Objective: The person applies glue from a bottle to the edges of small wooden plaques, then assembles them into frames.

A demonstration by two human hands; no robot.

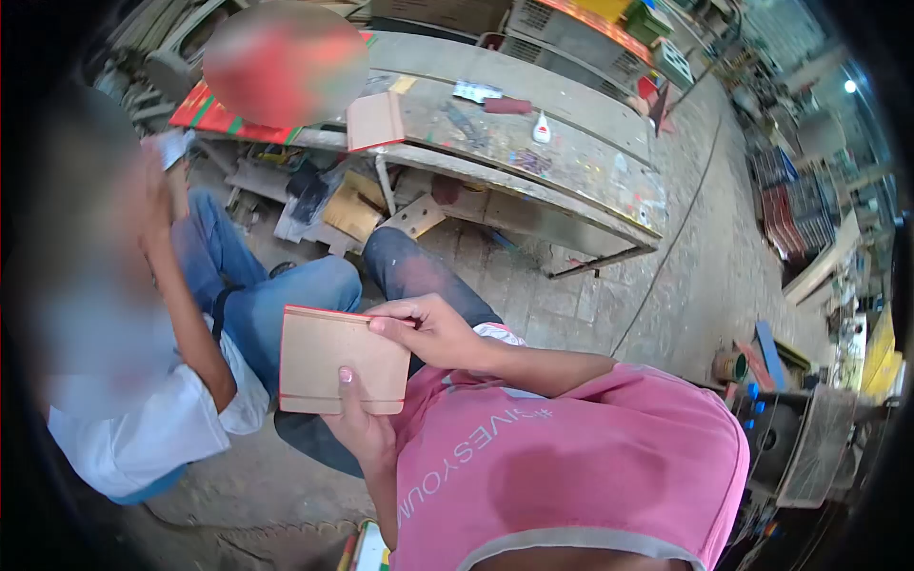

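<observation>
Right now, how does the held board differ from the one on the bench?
The held board is gripped by the left hand and right hand; the bench board lies untouched at the workbench edge. The held board looks larger in frame than the bench board. Both are brown with a red edge.

This was a workshop with a brick-paved floor [705, 276]. A long grey bench [571, 162], its top smeared and spattered with paint, carried a small white glue bottle [541, 128] near its far edge. A brown red-edged board piece [374, 121] sat at its near left edge. Pale board offcuts [352, 205] lay heaped beneath it. Stacked plastic crates [571, 38] stood behind the bench, and a thin black cable [681, 228] crossed the paving. A similar flat brown board panel [333, 357] was being worked by hand.
</observation>
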